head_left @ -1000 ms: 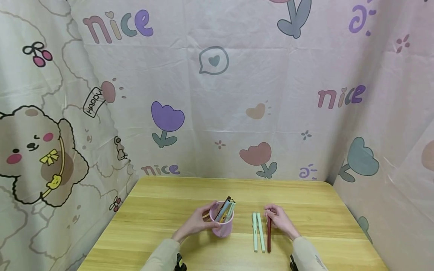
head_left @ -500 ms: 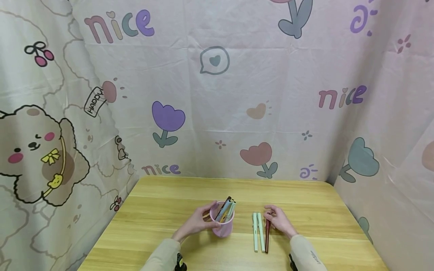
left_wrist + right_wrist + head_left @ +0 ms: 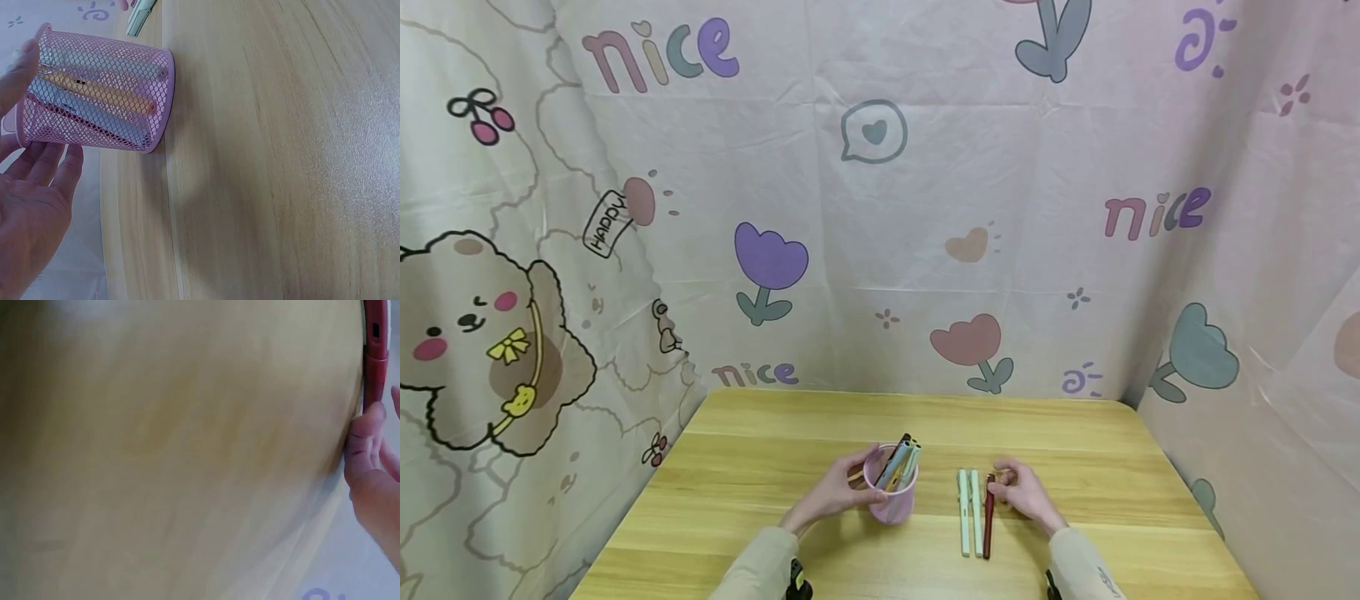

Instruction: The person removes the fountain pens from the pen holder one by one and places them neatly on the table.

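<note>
My left hand (image 3: 838, 490) grips a pink mesh pen holder (image 3: 892, 510) near its rim, thumb in front and fingers round the far side. Inside it stand several pens (image 3: 898, 467); through the mesh in the left wrist view an orange pen (image 3: 106, 94) shows between paler ones. To the right, two pale green pens (image 3: 965, 515) lie side by side on the table. Beside them lies a dark red pen (image 3: 988, 521), parallel and close. My right hand (image 3: 1024, 493) touches the red pen's far end with the thumb, its other fingers loosely bent and apart from it.
A wood-grain table (image 3: 820, 421) spreads under both hands. Behind it and at the sides hangs a pale printed curtain (image 3: 880, 217) with flowers and lettering, close to the table's back edge.
The red pen has shifted left, closer to the green pens. My right hand has moved from over its far end to its right side, fingers now lifted off. The left hand and holder stay put.
</note>
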`<state>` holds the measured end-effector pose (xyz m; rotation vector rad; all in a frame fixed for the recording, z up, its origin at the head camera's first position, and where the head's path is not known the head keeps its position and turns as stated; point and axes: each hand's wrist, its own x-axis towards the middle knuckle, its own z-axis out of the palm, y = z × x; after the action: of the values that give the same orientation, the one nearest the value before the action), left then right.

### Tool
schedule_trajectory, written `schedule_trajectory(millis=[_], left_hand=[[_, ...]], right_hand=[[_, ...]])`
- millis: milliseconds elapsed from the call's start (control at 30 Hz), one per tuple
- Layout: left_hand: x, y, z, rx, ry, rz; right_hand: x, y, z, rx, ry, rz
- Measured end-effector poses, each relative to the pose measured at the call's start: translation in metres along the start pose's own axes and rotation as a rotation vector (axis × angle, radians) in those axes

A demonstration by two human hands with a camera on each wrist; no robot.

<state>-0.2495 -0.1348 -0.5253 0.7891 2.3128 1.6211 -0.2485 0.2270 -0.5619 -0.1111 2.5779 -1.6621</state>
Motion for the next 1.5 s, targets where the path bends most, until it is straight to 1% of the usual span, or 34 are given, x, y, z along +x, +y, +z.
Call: schedule_trajectory(millis=[100,167,433,600,833,1167,1500], left_hand=[[0.0002,-0.0003,-0.0006,0.000,0.000,-0.001],[0.0003,-0.0006,-0.0011,-0.005,-0.004,0.002],[-0.0007,-0.0002,-0.0021,0.006,-0.011,0.016],[-0.0008,-0.0012,-0.0012,0.000,-0.009,0.018],[-0.0004,-0.0004,-0.0009,-0.021,-0.007,0.003],[-0.0011,-0.0001,-0.0002,-0.039,-0.006,-0.002],[-0.0012,0.0008,-0.0002,-0.023,-0.005,0.005]], right_hand=[[-0.0017,-0.0031,-0.0004,-0.024,-0.028,-0.007],[-0.0028,-0.0051,0.0002,-0.022,-0.040,0.004],[-0.0036,-0.0057,0.0038,-0.051,-0.002,0.041],[-0.0030,-0.0050,0.0050,-0.065,0.009,0.034],[-0.0030,-0.0055,0.0064,-0.067,0.012,0.042],[-0.0029,-0.0061,0.0066,-0.073,-0.001,0.023],[-0.0018,-0.0053,0.0057,-0.091,-0.011,0.004]])
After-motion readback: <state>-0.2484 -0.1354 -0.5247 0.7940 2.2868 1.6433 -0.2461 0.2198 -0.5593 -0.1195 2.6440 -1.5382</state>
